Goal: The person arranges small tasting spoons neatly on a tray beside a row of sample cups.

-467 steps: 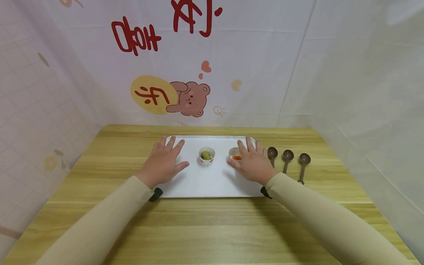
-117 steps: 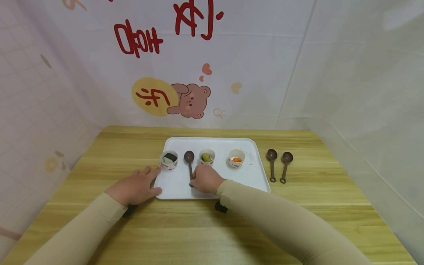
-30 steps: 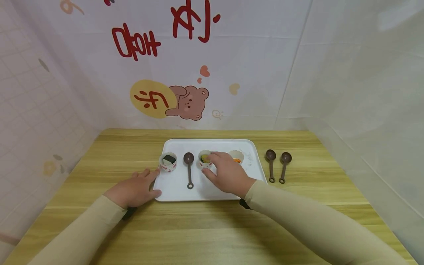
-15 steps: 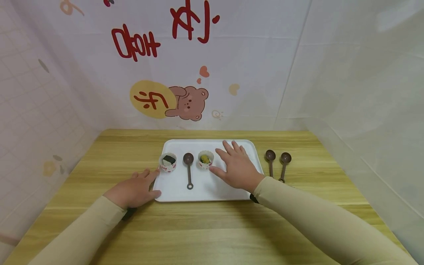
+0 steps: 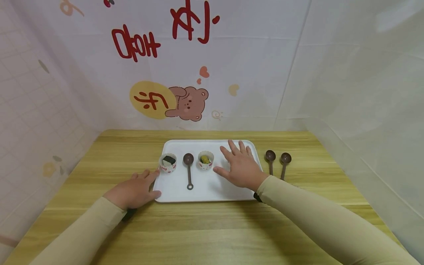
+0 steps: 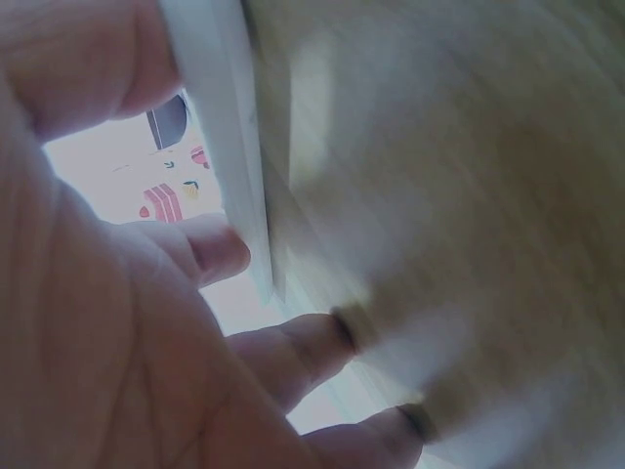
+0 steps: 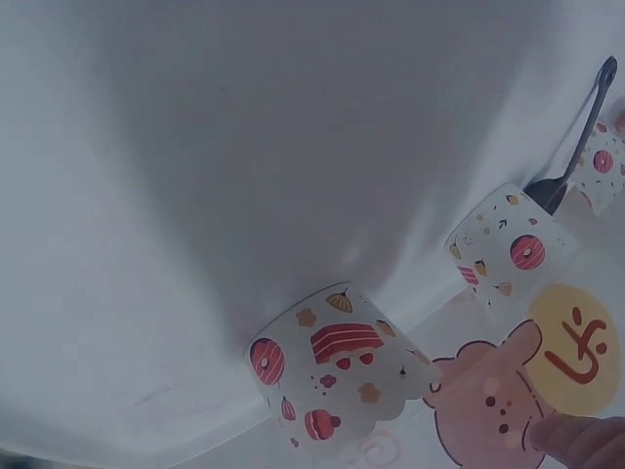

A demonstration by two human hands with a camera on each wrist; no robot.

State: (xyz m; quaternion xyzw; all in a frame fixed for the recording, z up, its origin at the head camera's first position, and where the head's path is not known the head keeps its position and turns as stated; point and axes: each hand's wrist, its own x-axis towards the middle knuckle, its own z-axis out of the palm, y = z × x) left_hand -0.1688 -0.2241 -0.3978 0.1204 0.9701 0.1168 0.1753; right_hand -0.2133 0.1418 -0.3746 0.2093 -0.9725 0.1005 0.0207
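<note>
White tray [image 5: 205,189]: right hand [image 5: 243,167] hovers over its three o'clock side, fingers splayed; left hand [image 5: 133,190], fingers loose, touches its eight o'clock rim; brown spoon [image 5: 189,170] lies toward nine, between two cups [image 5: 205,166].

The table [image 5: 198,232] is striped, yellow-brown wood. Behind it, the back wall [image 5: 255,55] is white, with big red writing [image 5: 189,22], a pink bear [image 5: 192,105] holding a yellow circle [image 5: 151,100], and small hearts [image 5: 204,71]. The left wall [image 5: 36,114] is lined in thin, pale squares and has a yellow flower [image 5: 49,169]. The right wall [image 5: 364,92] is creamy and creased, with a bright patch [image 5: 395,16] up high.
</note>
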